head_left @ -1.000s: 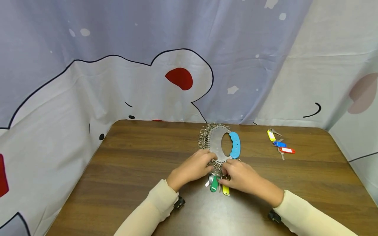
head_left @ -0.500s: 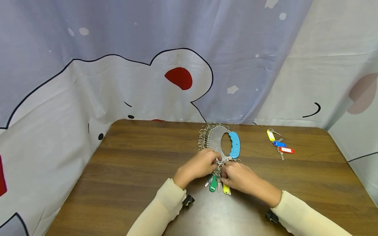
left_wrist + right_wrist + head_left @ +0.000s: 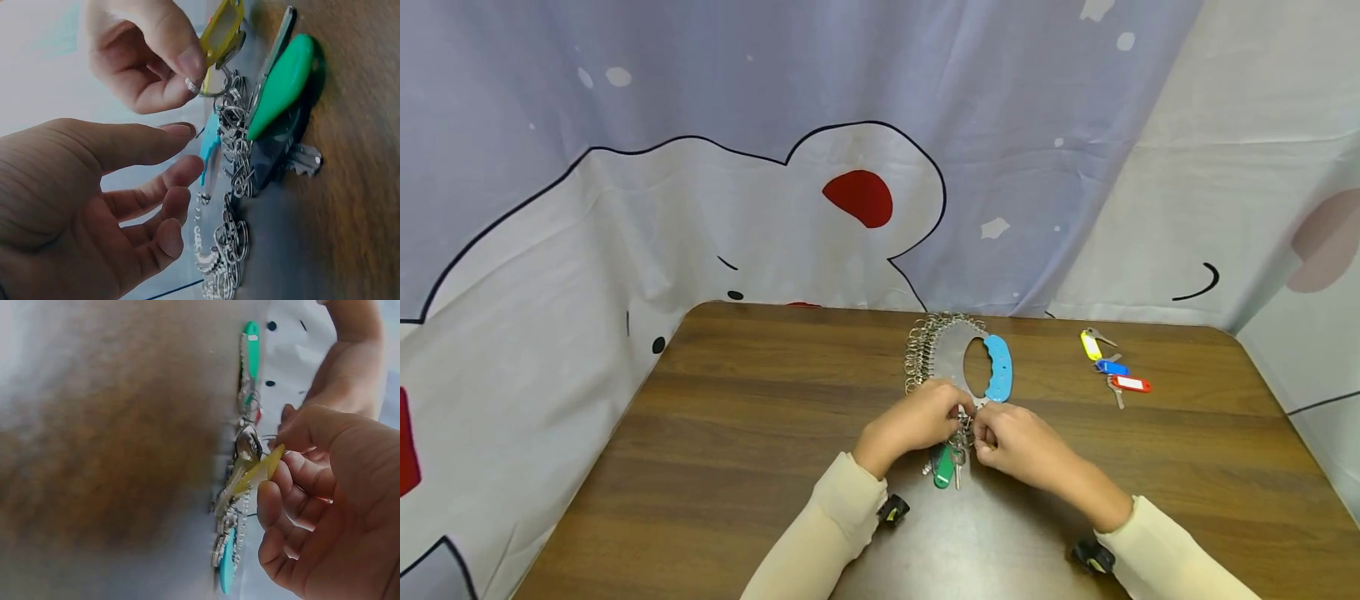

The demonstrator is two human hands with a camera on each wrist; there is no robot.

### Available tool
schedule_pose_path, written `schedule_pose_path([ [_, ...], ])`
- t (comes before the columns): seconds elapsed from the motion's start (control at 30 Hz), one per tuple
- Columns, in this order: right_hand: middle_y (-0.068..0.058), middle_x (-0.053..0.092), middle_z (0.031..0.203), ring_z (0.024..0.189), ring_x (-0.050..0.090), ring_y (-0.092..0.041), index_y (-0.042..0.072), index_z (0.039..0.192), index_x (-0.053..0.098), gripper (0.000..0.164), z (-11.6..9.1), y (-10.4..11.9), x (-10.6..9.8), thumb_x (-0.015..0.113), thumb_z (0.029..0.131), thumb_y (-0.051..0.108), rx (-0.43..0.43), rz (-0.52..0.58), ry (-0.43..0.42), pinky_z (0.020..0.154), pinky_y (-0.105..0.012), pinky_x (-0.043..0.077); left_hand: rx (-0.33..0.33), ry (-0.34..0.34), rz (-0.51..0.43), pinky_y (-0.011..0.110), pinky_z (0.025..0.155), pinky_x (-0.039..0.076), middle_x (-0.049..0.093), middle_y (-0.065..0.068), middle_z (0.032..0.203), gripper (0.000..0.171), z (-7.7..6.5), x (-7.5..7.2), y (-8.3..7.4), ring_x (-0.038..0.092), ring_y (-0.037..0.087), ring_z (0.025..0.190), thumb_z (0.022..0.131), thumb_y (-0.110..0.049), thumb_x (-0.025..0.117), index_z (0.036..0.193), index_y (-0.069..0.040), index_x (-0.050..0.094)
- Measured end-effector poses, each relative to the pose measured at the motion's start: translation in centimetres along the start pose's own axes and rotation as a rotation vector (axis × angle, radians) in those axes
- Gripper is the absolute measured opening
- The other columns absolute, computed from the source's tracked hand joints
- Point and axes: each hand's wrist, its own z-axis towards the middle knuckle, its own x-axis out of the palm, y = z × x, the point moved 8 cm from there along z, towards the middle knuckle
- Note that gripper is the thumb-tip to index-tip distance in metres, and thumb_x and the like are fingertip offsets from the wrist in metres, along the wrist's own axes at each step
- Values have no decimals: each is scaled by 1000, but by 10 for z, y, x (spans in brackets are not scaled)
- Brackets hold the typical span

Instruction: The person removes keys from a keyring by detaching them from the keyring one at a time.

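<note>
Left wrist view: right hand [image 3: 147, 56] pinches a yellow tag [image 3: 223, 31], left hand [image 3: 106, 200] loosely spread near it.
The tag's ring [image 3: 211, 95] shows at the right thumb's tip; the left thumb and fingers stand apart with a gap between. Metal rings [image 3: 235, 242] lie near the left fingertips, a green tag [image 3: 284, 87] and key [image 3: 305, 160] beside them. From the head, a blue handle [image 3: 999, 368] sits just beyond the right hand; a red tag [image 3: 1131, 383] lies well off to that hand's right.

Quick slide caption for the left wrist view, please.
Right hand pinching a metal ring with a yellow tag, the left hand and a green tag close by.
</note>
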Motion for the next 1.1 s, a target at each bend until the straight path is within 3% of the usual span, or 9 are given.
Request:
schedule_pose_path([
  [0.07, 9, 48, 67, 61, 44, -7, 21, 69, 54, 17, 0, 0, -4, 66, 70, 8, -5, 9, -11, 54, -25, 40, 17, 7, -10, 25, 83, 46, 59, -3, 71, 22, 1, 1, -2, 50, 12, 75, 81, 0, 65, 94, -15, 74],
  [0.1, 9, 49, 67, 61, 45, -7, 21, 70, 54, 17, 1, 0, -5, 66, 70, 8, -6, 15, -16, 53, -25, 40, 25, 11, -12, 25, 82, 46, 57, -4, 68, 20, 2, 1, -3, 49, 12, 74, 80, 0, 65, 91, -15, 74],
  [0.23, 10, 50, 68, 61, 46, -5, 20, 72, 55, 19, 1, -2, -11, 67, 72, 5, -4, 53, -38, 53, -24, 42, 54, 29, -19, 22, 77, 43, 50, -4, 61, 12, 4, 4, -4, 46, 12, 70, 80, 0, 66, 79, -12, 68],
  [0.3, 10, 51, 67, 60, 47, -5, 20, 72, 55, 20, 1, -4, -12, 67, 72, 4, 6, 74, -45, 52, -23, 43, 62, 35, -23, 23, 65, 36, 51, -4, 61, 11, 5, 6, -5, 46, 11, 71, 80, -1, 67, 76, -11, 66],
  [0.53, 9, 53, 66, 59, 50, -5, 17, 76, 57, 18, 3, -10, -16, 64, 73, 1, 41, 117, -54, 51, -23, 46, 45, 33, -56, 23, 68, 38, 57, -3, 63, 11, 9, 9, -3, 49, 11, 73, 83, -6, 70, 74, -11, 67],
  [0.8, 7, 53, 65, 59, 49, -5, 15, 77, 57, 17, 6, -14, -16, 63, 72, -1, 58, 121, -71, 50, -24, 46, 25, -60, -82, 20, 66, 46, 64, -2, 79, 11, 11, 5, 0, 54, 9, 75, 81, -1, 68, 80, -12, 71],
  [1.1, 6, 51, 66, 59, 46, -8, 11, 78, 63, 18, 9, -10, -20, 60, 73, -5, 4, 88, -138, 51, -25, 42, 4, -149, -94, 18, 63, 47, 66, -3, 76, 9, 10, -3, 3, 55, 7, 69, 83, -2, 68, 83, -10, 72],
])
